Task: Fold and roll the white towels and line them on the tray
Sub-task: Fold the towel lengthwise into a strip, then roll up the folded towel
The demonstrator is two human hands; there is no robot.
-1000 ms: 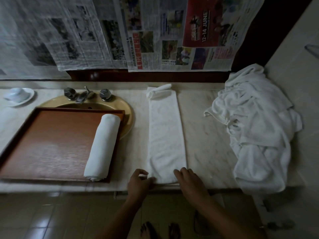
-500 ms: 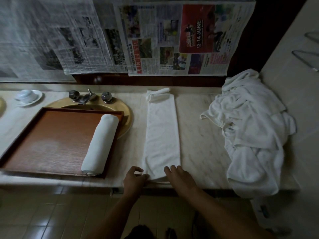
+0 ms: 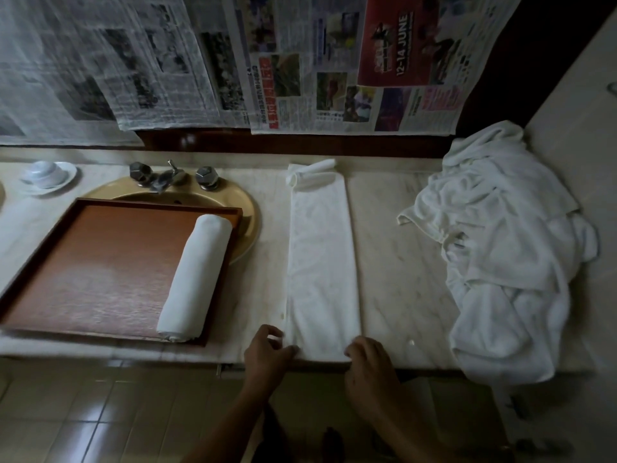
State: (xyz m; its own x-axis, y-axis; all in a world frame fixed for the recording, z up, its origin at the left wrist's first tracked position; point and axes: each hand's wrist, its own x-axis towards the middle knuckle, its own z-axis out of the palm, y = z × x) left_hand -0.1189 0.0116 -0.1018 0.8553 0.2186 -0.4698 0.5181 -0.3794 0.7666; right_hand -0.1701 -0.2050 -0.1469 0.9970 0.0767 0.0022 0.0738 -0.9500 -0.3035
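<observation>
Left hand (image 3: 267,350) pinches the near left corner of the folded towel (image 3: 320,262), thumb on the edge and fingers curled just beside it. Right hand (image 3: 367,360) grasps the near right corner, fingers bent over the cloth. We see both hands at the front edge of the bench (image 3: 397,262), with the towel's near end between them.

We note the folded towel lies as a long narrow strip running from the bench front straight toward the wall. Its far end is bunched into a small curl; most of the strip lies flat, well beyond the hands.

Left of the strip we see the tray (image 3: 100,262), brown, set partly over the sink (image 3: 248,212). One rolled towel (image 3: 197,275) lies on the tray along its right side, lengthwise front to back, near the left hand but apart from it.

Right of the strip, a pile of towels (image 3: 500,262) sits loose and crumpled, hanging over the bench front.

We also mark taps (image 3: 173,177) behind the sink, a cup (image 3: 43,170) on a saucer (image 3: 68,175) at far left, newspaper sheets (image 3: 300,61) on the wall, and tiled floor (image 3: 83,412) below.
</observation>
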